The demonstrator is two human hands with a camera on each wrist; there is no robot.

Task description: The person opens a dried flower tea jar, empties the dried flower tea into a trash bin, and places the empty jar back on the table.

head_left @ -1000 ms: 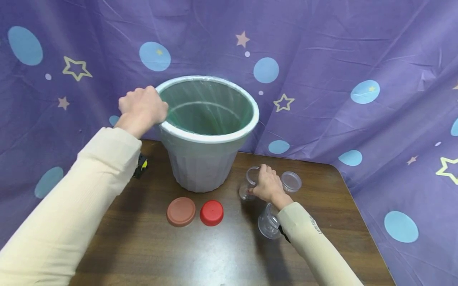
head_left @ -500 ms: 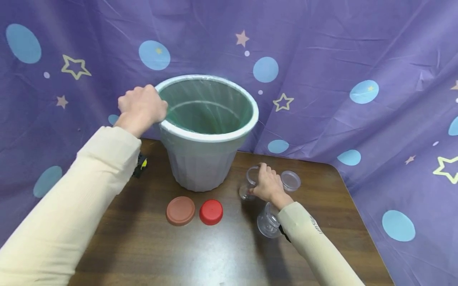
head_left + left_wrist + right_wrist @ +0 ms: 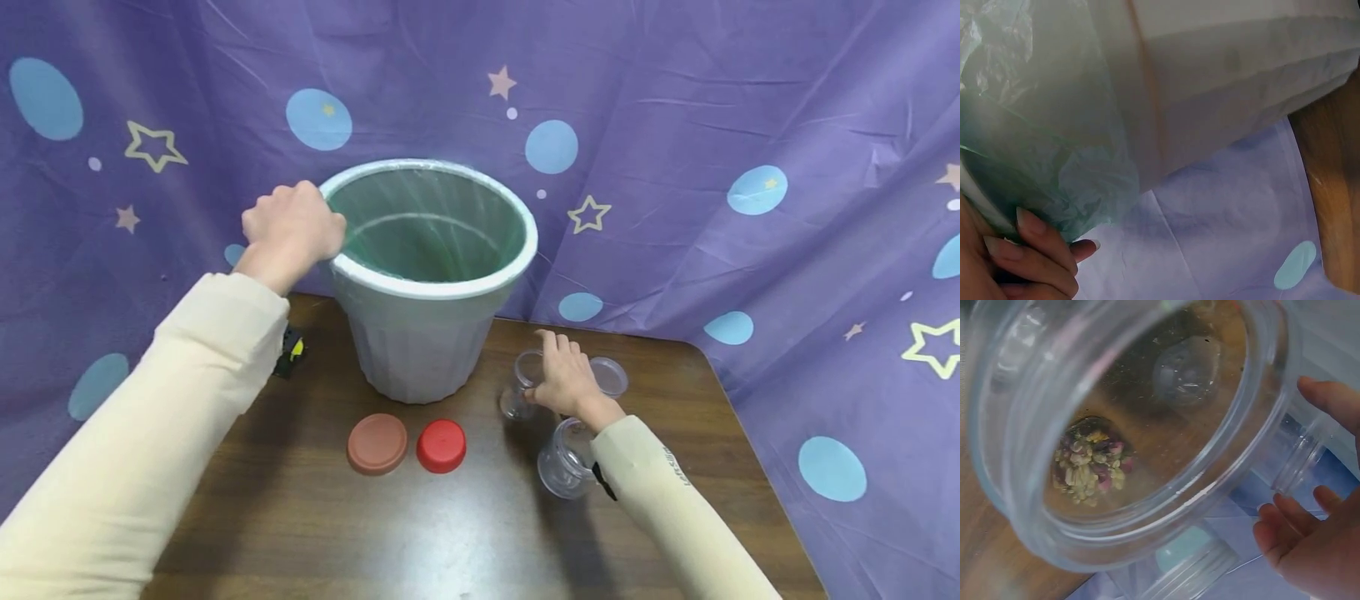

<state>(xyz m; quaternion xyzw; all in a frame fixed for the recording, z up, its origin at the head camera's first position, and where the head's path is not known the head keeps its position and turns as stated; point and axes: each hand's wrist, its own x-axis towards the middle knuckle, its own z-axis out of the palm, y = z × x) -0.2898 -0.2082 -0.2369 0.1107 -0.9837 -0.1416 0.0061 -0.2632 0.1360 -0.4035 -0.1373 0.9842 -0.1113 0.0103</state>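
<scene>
My left hand [image 3: 294, 221] grips the left rim of a pale grey trash bin [image 3: 420, 350]. In the left wrist view its fingers [image 3: 1041, 262] curl over the rim, against a thin green plastic bag [image 3: 1079, 181] lining the bin. My right hand [image 3: 566, 377] is beside a clear jar [image 3: 514, 404], with fingers spread and loosely bent. The right wrist view shows a threaded jar neck [image 3: 1300, 459] near those fingers, which do not close on it. A wider clear jar [image 3: 561, 473] stands under the right wrist. Dried flowers [image 3: 1088, 469] show through it.
A brownish-pink lid [image 3: 377, 444] and a red lid [image 3: 442, 446] lie before the bin. Another clear round container or lid [image 3: 611, 377] sits behind my right hand. A black and yellow object [image 3: 288, 350] is beside the left sleeve. A purple curtain [image 3: 660, 125] hangs behind the table.
My right hand's fingers have loosened and spread away from the clear jar, and the wrist has shifted slightly right. My left hand keeps its grip on the bin's rim.
</scene>
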